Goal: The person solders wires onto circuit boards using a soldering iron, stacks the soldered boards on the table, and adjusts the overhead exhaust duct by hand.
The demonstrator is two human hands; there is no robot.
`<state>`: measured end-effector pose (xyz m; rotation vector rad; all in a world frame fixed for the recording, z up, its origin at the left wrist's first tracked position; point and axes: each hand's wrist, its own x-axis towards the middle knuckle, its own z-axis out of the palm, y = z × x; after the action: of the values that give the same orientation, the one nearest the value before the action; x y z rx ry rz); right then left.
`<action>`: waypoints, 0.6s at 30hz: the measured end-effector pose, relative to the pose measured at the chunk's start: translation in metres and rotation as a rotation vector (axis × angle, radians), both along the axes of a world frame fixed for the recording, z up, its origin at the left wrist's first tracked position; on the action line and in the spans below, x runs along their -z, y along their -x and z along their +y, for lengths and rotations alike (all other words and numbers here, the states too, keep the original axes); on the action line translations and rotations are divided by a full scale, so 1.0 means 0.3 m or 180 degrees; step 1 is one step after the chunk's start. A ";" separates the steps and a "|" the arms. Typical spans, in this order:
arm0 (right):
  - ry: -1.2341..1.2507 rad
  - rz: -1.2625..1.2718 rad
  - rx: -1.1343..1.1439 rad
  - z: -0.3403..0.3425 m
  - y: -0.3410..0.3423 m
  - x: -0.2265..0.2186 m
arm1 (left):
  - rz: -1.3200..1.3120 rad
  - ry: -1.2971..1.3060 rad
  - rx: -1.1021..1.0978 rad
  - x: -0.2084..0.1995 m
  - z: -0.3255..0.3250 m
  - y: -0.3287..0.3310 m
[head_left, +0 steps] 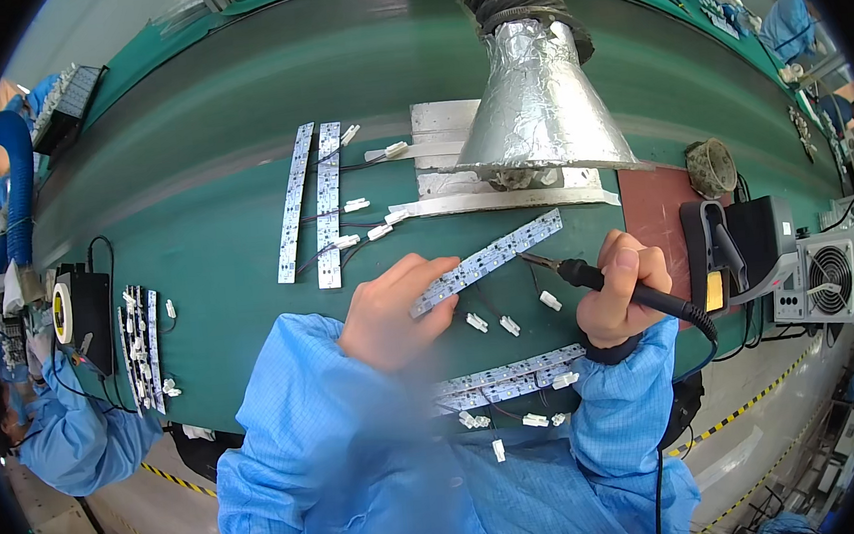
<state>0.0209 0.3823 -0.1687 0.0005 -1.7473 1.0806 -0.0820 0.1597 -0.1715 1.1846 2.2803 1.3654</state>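
Note:
Between the thumb and fingers of my left hand point(395, 310) is the lower left end of a white LED circuit strip point(492, 259), tilted up to the right. My right hand point(624, 290) is closed around a soldering iron point(580, 274), its tip at the strip's lower edge. Thin dark wires with white connectors point(510, 326) hang below the strip. More LED strips point(516, 378) with wires and connectors lie on the bench edge close to my body. Two further strips point(327, 205) lie upright on the green mat, their wired connectors pointing right.
A foil-covered fume hood point(545, 107) hangs over white bars at the back. On the right stand a soldering iron holder point(717, 254), a round cup point(710, 167) and a fan unit point(829, 280). A black box point(85, 319) and stacked strips point(143, 350) are left. Co-workers sit nearby.

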 end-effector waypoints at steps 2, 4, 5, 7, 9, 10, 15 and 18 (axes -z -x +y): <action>0.0023 0.0004 0.0012 -0.002 -0.004 0.000 | 0.0004 -0.0012 -0.0006 0.001 0.000 0.000; 0.0045 0.0011 0.0023 0.001 -0.006 -0.003 | 0.0013 -0.0051 -0.0014 0.000 0.000 0.001; 0.0136 0.0062 0.0066 0.007 -0.009 -0.009 | 0.0016 -0.0050 -0.0013 0.000 -0.001 0.001; 0.0293 0.0150 0.0264 0.036 -0.018 -0.006 | 0.0049 -0.0034 -0.0017 -0.001 -0.004 0.000; 0.0433 0.0227 0.0507 0.068 -0.021 -0.016 | 0.0057 -0.0041 -0.0034 -0.005 -0.006 0.001; 0.0473 0.0208 0.0657 0.091 -0.028 -0.010 | 0.0058 -0.0050 -0.0041 -0.006 -0.006 0.002; 0.0495 0.0117 0.1031 0.126 -0.024 0.018 | 0.0036 -0.0054 -0.0017 -0.003 -0.012 0.006; 0.0442 0.0008 0.0927 0.115 -0.017 0.014 | 0.0092 -0.0051 -0.0057 0.007 -0.010 0.008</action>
<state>0.0260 0.4169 -0.1729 -0.3289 -1.6073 0.9823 -0.0844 0.1567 -0.1735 1.1994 2.3093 1.3842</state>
